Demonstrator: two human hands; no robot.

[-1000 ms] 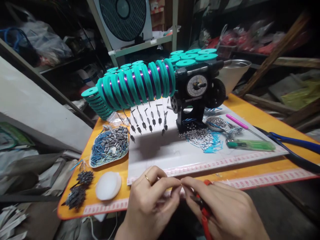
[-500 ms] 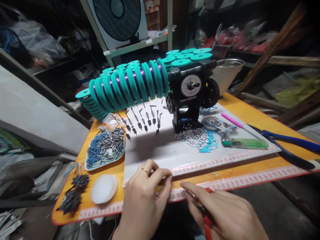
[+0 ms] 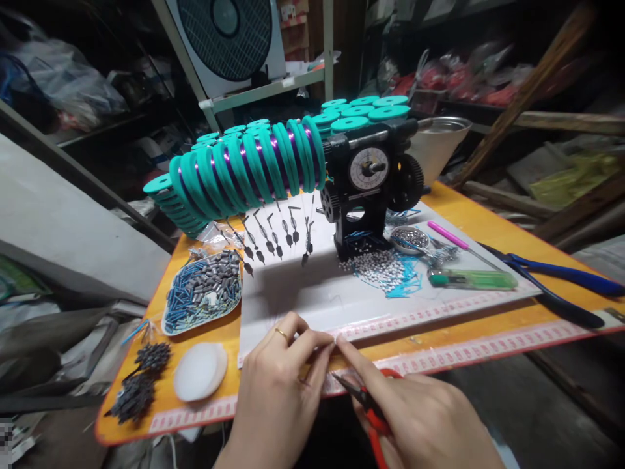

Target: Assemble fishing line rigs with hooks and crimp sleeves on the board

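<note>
My left hand [image 3: 280,381], a ring on one finger, is pinched closed just above the front edge of the table. Whatever lies between its fingertips is too small to make out. From the right, my right hand [image 3: 420,413] grips red-handled scissors [image 3: 375,420], their dark pointed blades toward the left hand. Its index finger reaches out and meets the left fingertips. Beyond the hands is a white board [image 3: 312,306] edged with a pink measuring tape [image 3: 415,319]. Several weighted rigs [image 3: 266,238] dangle on thin lines from a row of green spools [image 3: 249,169].
A black winding machine [image 3: 366,189] stands behind the board's beads [image 3: 378,270], green cutter [image 3: 473,280] and pink-handled tool [image 3: 446,234]. Blue-handled pliers [image 3: 556,273] lie right. At left are a tray of small parts [image 3: 166,329], a white round lid [image 3: 200,371] and dark clusters [image 3: 134,394].
My right hand has moved left and up with the scissors, so its index finger now meets the left fingertips. My left hand stays pinched in nearly the same place.
</note>
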